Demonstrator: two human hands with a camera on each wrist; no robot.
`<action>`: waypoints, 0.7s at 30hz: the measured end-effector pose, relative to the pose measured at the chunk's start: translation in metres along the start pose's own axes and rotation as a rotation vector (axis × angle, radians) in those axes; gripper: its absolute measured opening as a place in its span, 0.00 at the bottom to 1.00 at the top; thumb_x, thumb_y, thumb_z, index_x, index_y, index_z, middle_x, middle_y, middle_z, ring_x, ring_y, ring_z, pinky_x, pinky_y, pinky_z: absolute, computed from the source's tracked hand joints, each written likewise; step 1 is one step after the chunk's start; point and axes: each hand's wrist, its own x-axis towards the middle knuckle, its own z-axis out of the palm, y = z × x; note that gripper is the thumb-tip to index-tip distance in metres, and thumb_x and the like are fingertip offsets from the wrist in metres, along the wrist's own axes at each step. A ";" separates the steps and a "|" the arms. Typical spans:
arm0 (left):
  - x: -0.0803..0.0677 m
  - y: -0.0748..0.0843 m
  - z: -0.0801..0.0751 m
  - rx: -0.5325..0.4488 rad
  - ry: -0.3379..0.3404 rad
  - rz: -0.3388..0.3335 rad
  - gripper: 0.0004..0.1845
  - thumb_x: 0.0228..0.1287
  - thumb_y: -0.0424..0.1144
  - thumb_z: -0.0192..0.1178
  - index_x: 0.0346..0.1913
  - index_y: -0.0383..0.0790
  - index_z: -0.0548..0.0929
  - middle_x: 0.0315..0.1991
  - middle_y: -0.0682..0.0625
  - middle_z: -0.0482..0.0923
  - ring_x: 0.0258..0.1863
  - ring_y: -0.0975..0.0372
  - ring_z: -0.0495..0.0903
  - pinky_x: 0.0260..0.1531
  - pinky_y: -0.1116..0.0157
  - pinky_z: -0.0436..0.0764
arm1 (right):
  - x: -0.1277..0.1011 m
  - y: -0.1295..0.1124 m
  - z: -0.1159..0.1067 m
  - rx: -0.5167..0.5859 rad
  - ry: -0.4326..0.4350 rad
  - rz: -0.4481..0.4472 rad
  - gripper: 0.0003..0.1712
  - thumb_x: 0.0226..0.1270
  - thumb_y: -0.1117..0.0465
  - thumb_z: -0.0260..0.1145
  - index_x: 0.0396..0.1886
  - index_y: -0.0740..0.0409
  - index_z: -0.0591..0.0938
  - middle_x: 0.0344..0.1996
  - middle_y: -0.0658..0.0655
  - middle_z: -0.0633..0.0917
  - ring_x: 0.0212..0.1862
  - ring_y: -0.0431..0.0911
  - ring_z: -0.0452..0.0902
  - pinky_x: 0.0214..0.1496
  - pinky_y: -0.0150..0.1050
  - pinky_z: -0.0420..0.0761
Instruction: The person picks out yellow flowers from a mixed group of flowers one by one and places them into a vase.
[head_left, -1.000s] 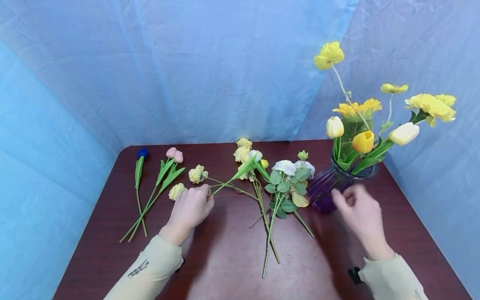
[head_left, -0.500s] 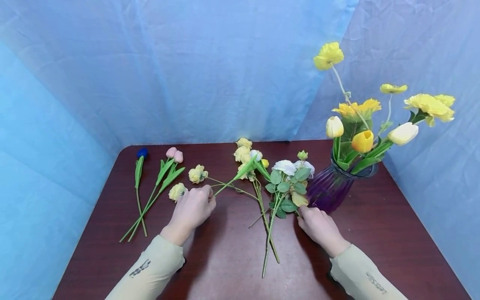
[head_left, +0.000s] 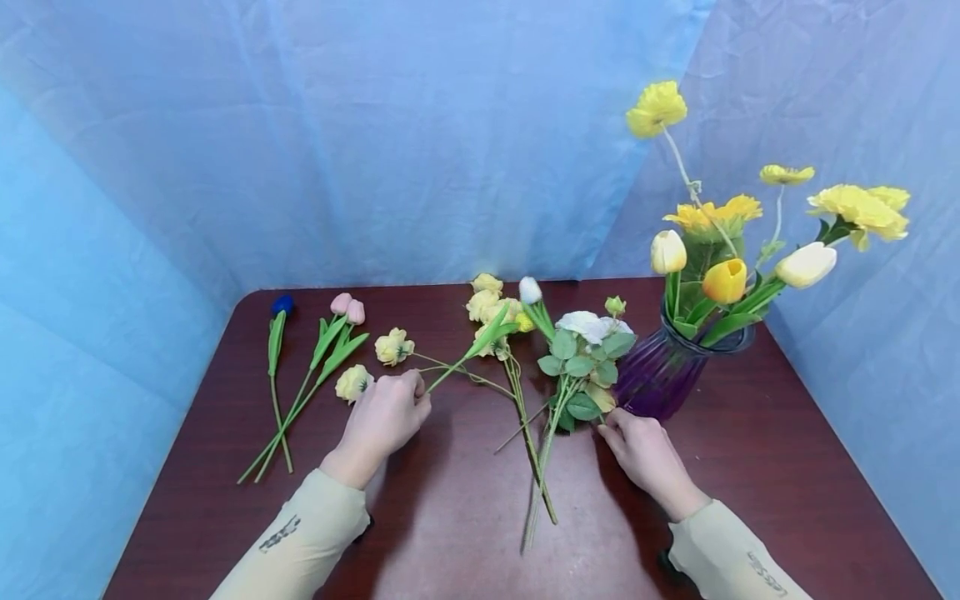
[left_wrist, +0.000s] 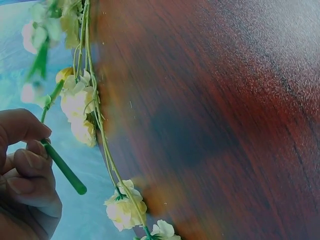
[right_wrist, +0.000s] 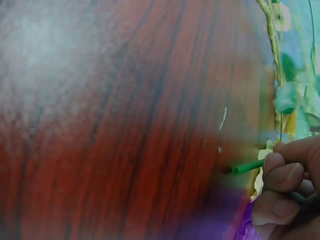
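The left hand (head_left: 384,415) pinches a green tulip stem (left_wrist: 62,167) whose end pokes out past its fingers. The right hand (head_left: 643,452) pinches a white tulip's stem (right_wrist: 247,166), bloom (head_left: 529,290) raised beyond it. The purple vase (head_left: 660,377) stands just beyond the right hand. Bare table (head_left: 450,533) lies between the wrists.

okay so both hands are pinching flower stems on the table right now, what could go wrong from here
The right hand pinches a green stem right beside the ribbed purple glass vase; lifting it could knock the top-heavy vase. That stem lies among the leafy white rose spray, so neighbours might drag along. The left hand's tulip stem crosses thin yellow sprigs.
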 end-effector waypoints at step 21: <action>-0.008 0.000 -0.021 -0.276 0.091 -0.102 0.07 0.61 0.34 0.70 0.30 0.42 0.81 0.18 0.56 0.74 0.16 0.66 0.69 0.23 0.67 0.72 | 0.004 -0.004 -0.005 0.036 -0.214 0.192 0.11 0.63 0.62 0.73 0.22 0.55 0.83 0.12 0.44 0.76 0.18 0.40 0.72 0.30 0.42 0.77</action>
